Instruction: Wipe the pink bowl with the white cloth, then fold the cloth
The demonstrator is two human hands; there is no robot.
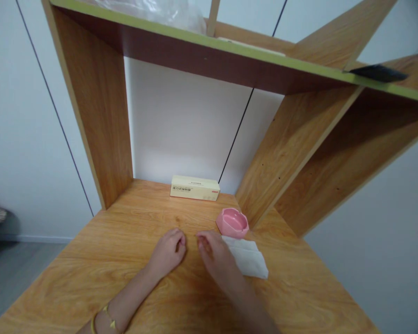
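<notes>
My left hand [167,253] rests on the wooden desk, its fingers curled into a loose fist with nothing visible inside. A small gap away, my right hand [216,254] is also curled, thumb and fingers drawn in, and I see no object in it. Just right of that hand lies a folded white cloth [250,260], partly behind my wrist. Beyond the cloth stands a pink angular ashtray [225,226] with a notched rim. Farther back, against the white wall, sits a long cream cling film box [195,191] with printed lettering.
Wooden side panels [94,106] and a slanting divider [292,148] frame the desk [125,260]. Overhead runs a shelf with a green edge [257,54], holding a clear plastic bag [160,11] and a dark flat item [379,73]. A yellow bracelet [107,315] circles my left wrist.
</notes>
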